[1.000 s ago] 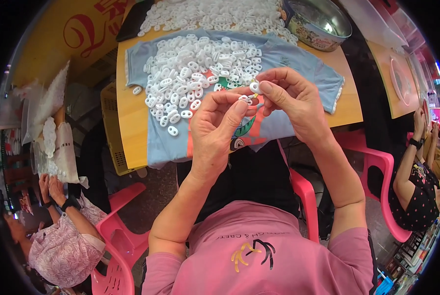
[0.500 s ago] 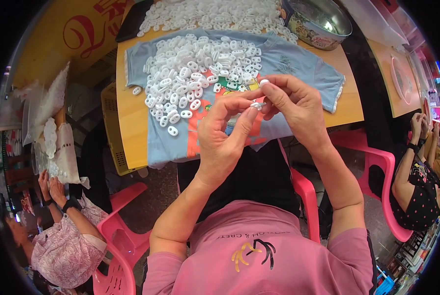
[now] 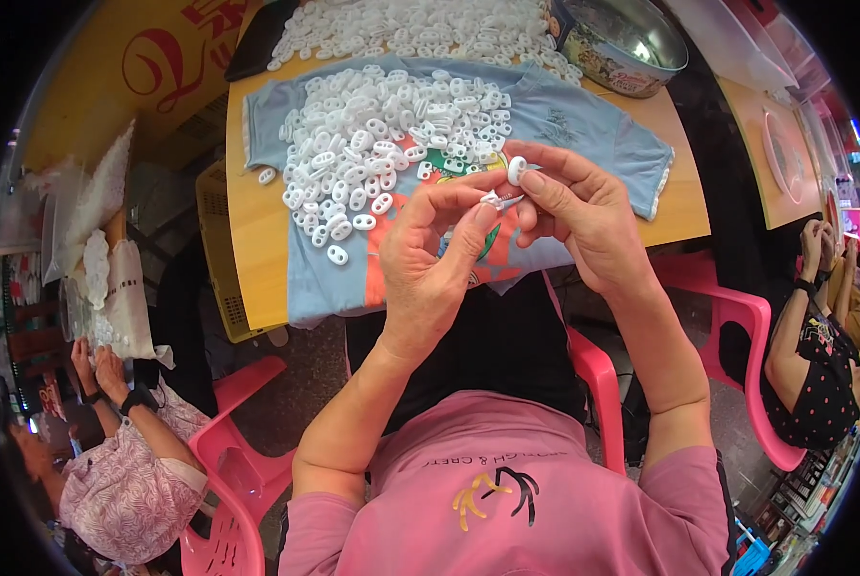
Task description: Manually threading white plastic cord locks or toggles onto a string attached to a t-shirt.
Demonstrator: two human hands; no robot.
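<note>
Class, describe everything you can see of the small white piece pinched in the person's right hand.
The small white piece is a rounded, glossy bit that looks like plastic, like the pieces in the white pile on the blue T-shirt. It sits at the fingertips of the right hand, raised above the table. The left hand meets it there, holding a thin pale part against it. Its holes are hidden.

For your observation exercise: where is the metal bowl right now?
In the head view, the metal bowl sits at the far right of the wooden table, beyond the blue T-shirt and right of the heaps of small white plastic pieces.
</note>
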